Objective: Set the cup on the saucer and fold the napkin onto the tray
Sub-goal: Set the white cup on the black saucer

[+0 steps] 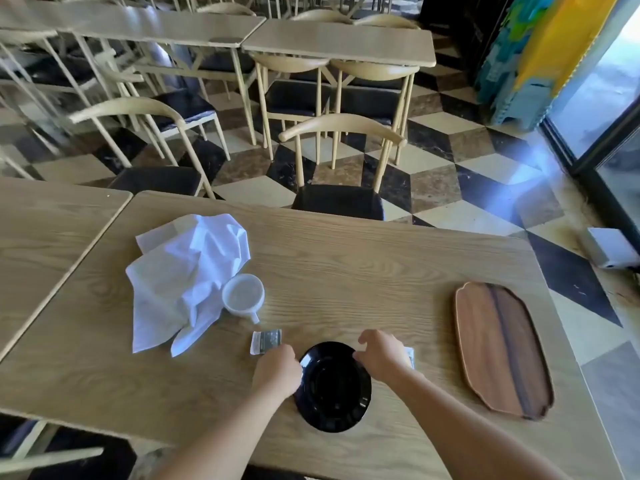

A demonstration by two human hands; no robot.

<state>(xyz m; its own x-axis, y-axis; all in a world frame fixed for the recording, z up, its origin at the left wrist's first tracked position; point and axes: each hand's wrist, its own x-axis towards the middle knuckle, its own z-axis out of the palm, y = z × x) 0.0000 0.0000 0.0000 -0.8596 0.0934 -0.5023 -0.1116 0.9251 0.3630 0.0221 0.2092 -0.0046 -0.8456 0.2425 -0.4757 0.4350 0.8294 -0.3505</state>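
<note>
left hand (277, 369) and right hand (381, 355) pinching opposite rims of black saucer (332, 389) on counter (346, 271), white cup (243, 295) and crumpled napkin (180, 282) beyond left hand, wooden tray (498, 348) right of right hand

A black saucer (332, 393) is sitting on the wooden counter (346, 265) near its front edge. The left hand (277, 370) is gripping the rim at 9 o'clock with curled fingers, and the right hand (382, 356) is gripping it at 2 o'clock. At the saucer's 11 o'clock a white cup (243, 296) is standing upright, its handle pointing to 5 o'clock. The cup is touching a crumpled white napkin (183, 282) lying at its 9 o'clock. A small packet (266, 341) is lying between the cup and the left hand. A second packet (409, 355) is showing from under the right hand. A wooden tray (502, 348) is resting well apart at the saucer's 3 o'clock.
</note>
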